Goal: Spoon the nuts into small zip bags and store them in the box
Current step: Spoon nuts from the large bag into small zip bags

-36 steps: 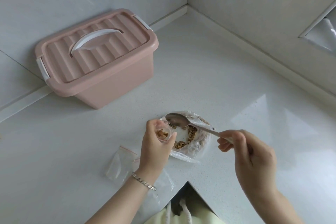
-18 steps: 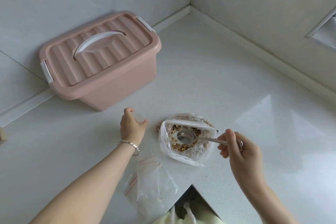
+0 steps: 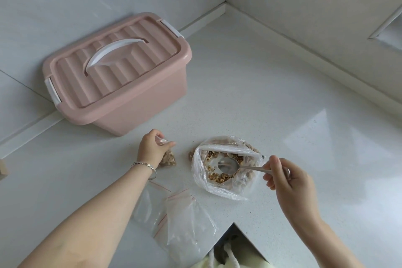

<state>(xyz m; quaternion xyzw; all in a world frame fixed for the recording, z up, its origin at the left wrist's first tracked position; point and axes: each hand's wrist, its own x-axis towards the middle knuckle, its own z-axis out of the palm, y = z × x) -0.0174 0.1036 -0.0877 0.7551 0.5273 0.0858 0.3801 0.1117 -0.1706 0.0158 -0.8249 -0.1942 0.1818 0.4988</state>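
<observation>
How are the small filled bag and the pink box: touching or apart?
Apart. The head view shows bare counter between the small bag and the box.

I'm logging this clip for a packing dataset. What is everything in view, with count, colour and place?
storage box: one, pink, white handle and clips, lid on, rear left by the wall
nut bag: one, clear, open, mid-counter
spoon: one, silver, bowl inside the nut bag
small zip bag: one, clear, holding nuts, left of the nut bag
empty zip bags: at least two, clear with red strips, front edge
counter: one, white
bracelet: one, silver, left wrist
left hand: pinches the small zip bag's top
right hand: grips the spoon's handle
</observation>
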